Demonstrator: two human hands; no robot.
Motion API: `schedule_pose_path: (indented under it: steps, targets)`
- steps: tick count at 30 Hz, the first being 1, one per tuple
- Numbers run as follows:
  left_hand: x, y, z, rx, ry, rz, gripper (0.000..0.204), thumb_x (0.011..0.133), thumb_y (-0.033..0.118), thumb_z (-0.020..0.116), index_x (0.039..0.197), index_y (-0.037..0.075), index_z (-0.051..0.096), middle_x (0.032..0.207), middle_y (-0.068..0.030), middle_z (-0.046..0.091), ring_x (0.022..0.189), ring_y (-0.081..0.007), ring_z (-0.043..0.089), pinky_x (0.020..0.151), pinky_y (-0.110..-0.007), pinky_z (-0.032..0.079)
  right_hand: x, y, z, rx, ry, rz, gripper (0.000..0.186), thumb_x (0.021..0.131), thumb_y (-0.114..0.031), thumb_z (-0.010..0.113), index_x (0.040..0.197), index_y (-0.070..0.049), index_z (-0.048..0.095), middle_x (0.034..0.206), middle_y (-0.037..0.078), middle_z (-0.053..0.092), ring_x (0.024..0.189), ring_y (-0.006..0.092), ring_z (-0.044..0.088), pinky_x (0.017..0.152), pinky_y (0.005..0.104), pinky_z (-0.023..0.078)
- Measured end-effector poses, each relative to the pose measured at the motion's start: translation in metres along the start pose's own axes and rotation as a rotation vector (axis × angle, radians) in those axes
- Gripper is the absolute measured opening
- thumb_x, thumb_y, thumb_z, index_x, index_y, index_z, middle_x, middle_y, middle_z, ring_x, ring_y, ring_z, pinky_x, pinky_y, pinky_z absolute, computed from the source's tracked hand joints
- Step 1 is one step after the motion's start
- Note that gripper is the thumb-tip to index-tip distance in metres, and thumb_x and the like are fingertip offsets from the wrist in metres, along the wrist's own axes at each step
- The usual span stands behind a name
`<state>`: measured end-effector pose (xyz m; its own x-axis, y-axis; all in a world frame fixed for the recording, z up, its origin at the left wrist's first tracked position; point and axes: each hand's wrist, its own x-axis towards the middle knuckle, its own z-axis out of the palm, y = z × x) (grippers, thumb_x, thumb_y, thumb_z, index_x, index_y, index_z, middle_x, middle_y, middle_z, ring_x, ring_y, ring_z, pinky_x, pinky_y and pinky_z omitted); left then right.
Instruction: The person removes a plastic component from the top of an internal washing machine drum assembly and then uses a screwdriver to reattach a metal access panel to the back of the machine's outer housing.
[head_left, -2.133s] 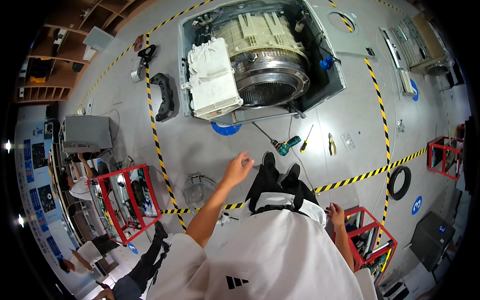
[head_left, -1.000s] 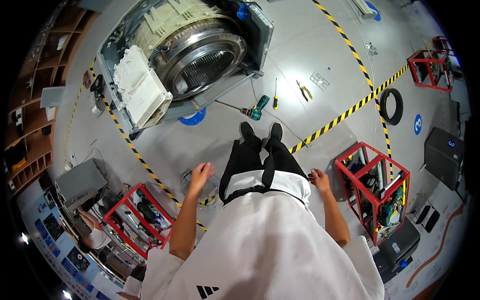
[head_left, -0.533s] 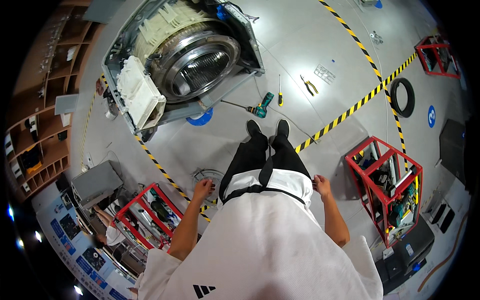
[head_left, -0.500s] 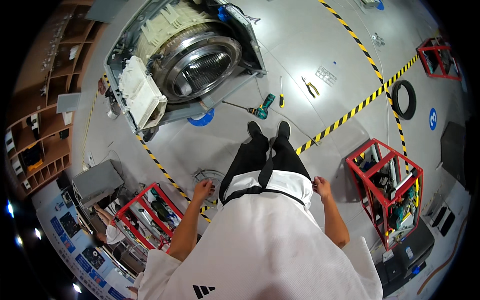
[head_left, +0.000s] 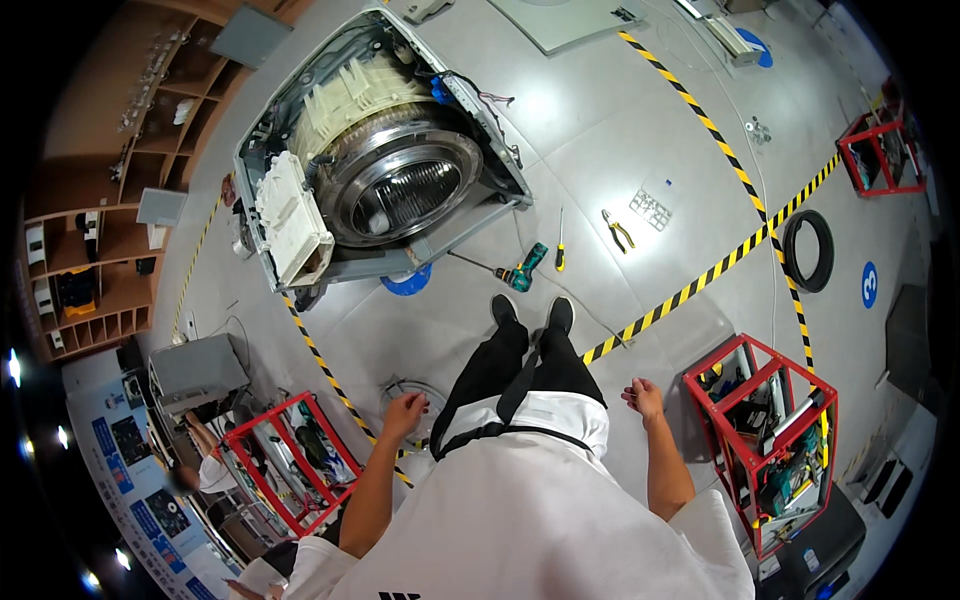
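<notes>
My left hand (head_left: 406, 413) hangs beside my left hip with loosely bent fingers and nothing visible in it. A round metal wire ring (head_left: 405, 385) lies on the floor behind it. On the other side, my right hand (head_left: 644, 398) hangs free, fingers slightly apart, nearest to a red-framed tool cart (head_left: 757, 380). An opened front-loading washing machine (head_left: 405, 185) stands ahead to the left, its drum exposed. In front of my shoes lie a green cordless drill (head_left: 522, 268) with a long bit, a screwdriver (head_left: 560, 255) and yellow-handled pliers (head_left: 617, 231).
A sheet of small parts (head_left: 651, 210) lies past the pliers. Further right is a black rubber ring (head_left: 808, 251). Striped floor tape (head_left: 700, 285) crosses the floor. Another red cart (head_left: 290, 460) stands at left, with a person (head_left: 212, 470) beyond it. Wooden shelves (head_left: 110, 250) line the far left.
The view has tilted up, so the washing machine and tools sit lower and a flat panel shows at the top. My right hand has swung slightly away from my hip; its fingers have loosened.
</notes>
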<state>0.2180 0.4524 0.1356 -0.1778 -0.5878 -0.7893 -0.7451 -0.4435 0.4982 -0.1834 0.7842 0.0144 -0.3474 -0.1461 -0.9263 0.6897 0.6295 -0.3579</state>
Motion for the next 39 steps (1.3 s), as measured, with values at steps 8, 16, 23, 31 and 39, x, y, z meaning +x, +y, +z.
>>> schedule_pose_path:
  steps: [8,16,23,31,39]
  targets:
    - [-0.043,-0.016,0.004,0.053,0.019,-0.135,0.031,0.089,0.027,0.054,0.103,0.0,0.059,0.089,-0.0079,0.066,0.076,-0.0148,0.063,0.063,-0.026,0.048,0.016,-0.011,-0.006,-0.023,-0.014,0.066,0.032,0.092,-0.03,0.049,0.115,-0.007,0.051,0.096,0.006,0.063,0.079,0.015,0.064,0.066,0.027,0.048]
    - [-0.05,-0.009,0.009,-0.016,0.045,-0.186,0.033,0.09,0.029,0.053,0.106,0.0,0.058,0.091,-0.008,0.066,0.076,-0.0153,0.063,0.064,-0.026,0.048,0.023,-0.017,0.013,-0.032,-0.066,0.072,0.031,0.091,-0.03,0.049,0.113,-0.007,0.052,0.093,0.006,0.063,0.077,0.0139,0.063,0.064,0.0258,0.048]
    - [-0.042,-0.007,0.009,-0.073,0.049,-0.112,0.033,0.09,0.03,0.054,0.105,0.0,0.059,0.091,-0.0084,0.066,0.078,-0.0152,0.064,0.064,-0.026,0.048,0.028,-0.034,0.019,-0.06,-0.075,0.045,0.031,0.091,-0.03,0.049,0.112,-0.006,0.052,0.093,0.007,0.063,0.077,0.0144,0.063,0.065,0.0262,0.048]
    - [-0.046,-0.049,0.016,-0.126,0.043,-0.17,0.03,0.09,0.027,0.052,0.104,0.001,0.059,0.09,-0.0073,0.066,0.076,-0.0153,0.064,0.064,-0.027,0.048,0.027,-0.037,0.022,-0.155,-0.064,0.03,0.032,0.09,-0.03,0.049,0.112,-0.007,0.051,0.092,0.007,0.064,0.077,0.0165,0.064,0.065,0.0296,0.049]
    - [-0.03,-0.071,0.026,-0.22,0.092,-0.243,0.032,0.089,0.026,0.053,0.103,-0.001,0.061,0.086,-0.0093,0.067,0.067,-0.016,0.065,0.063,-0.029,0.05,0.03,-0.061,0.033,-0.219,-0.075,-0.001,0.035,0.089,-0.031,0.052,0.114,-0.006,0.049,0.088,0.009,0.065,0.072,0.0184,0.065,0.059,0.0305,0.05]
